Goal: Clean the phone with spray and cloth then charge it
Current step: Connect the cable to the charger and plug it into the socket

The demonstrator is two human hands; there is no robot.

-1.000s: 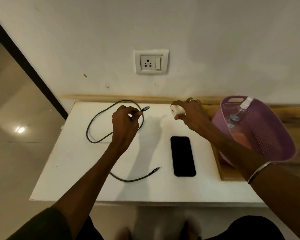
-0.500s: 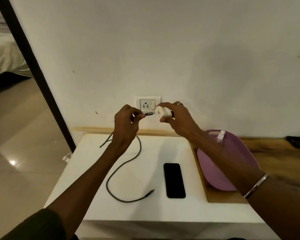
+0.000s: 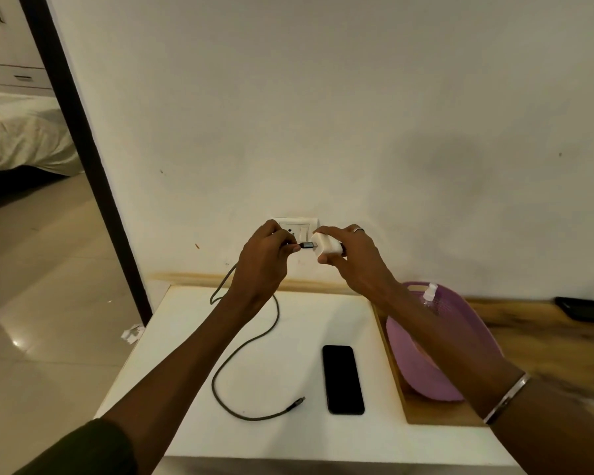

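A black phone (image 3: 343,379) lies screen up on the white table (image 3: 288,437). My left hand (image 3: 264,258) pinches the plug end of a dark charging cable (image 3: 240,351), raised in front of the wall socket (image 3: 297,227). My right hand (image 3: 354,258) grips a white charger adapter (image 3: 327,247). The cable plug touches the adapter's face. The cable's other end (image 3: 297,403) lies loose on the table left of the phone. A spray bottle (image 3: 429,293) sticks out of a purple basket (image 3: 460,310) on the right.
The basket rests on a wooden board (image 3: 436,413) beside the table. A dark object (image 3: 583,308) lies on the wooden ledge at far right. A doorway with a black frame (image 3: 83,159) opens at left onto a tiled floor and a bed.
Both hands rose from the table to socket height and came together; the cable plug now meets the adapter. The camera tilted up, so the table sits lower in view.
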